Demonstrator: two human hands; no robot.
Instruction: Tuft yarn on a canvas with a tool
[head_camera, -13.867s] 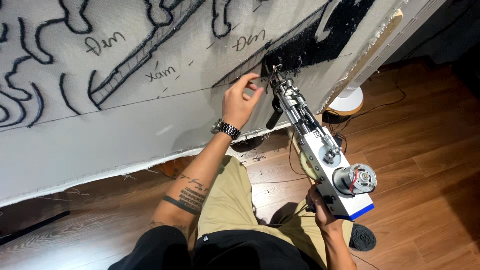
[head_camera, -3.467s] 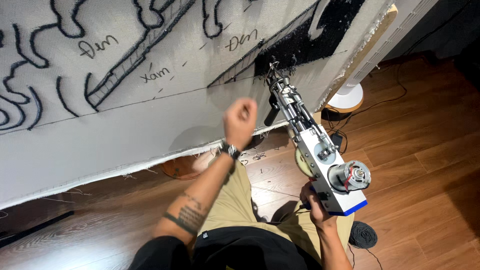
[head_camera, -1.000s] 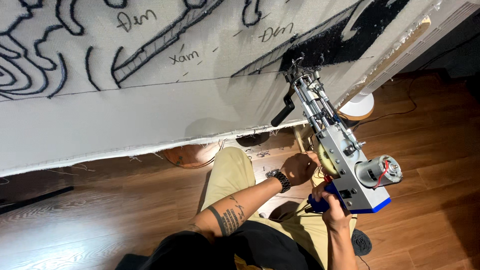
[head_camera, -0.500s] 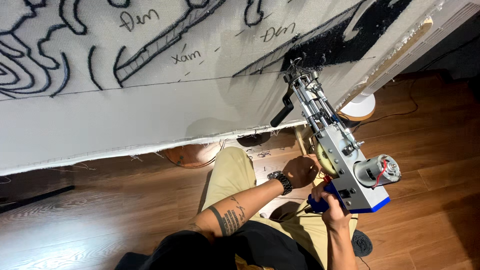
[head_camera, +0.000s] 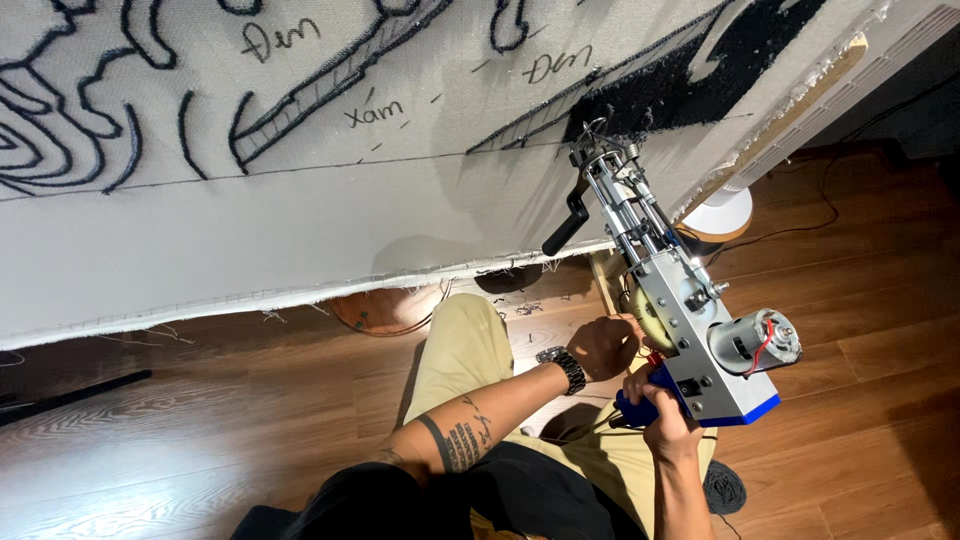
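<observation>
A metal tufting gun (head_camera: 668, 285) with a blue base and a round motor points up at a stretched white cloth (head_camera: 300, 200) marked with black outlines. Its needle end sits next to a patch of black tufted pile (head_camera: 720, 60). My right hand (head_camera: 660, 415) is shut on the gun's blue grip at the bottom. My left hand (head_camera: 603, 345), with a wristwatch, is curled against the underside of the gun body near a yellowish gear. What its fingers touch there is hidden.
The cloth hangs on a wooden frame (head_camera: 800, 100) that slants up to the right. A white round object (head_camera: 722, 212) stands on the wooden floor (head_camera: 860, 330) behind the gun. A black cable (head_camera: 830, 200) trails over the floor. My knees in tan trousers (head_camera: 460, 350) are below.
Seconds ago my left hand was up by the cloth near the gun's tip. It has come down to the gun's underside and has stayed there for the last second. The gun has barely moved.
</observation>
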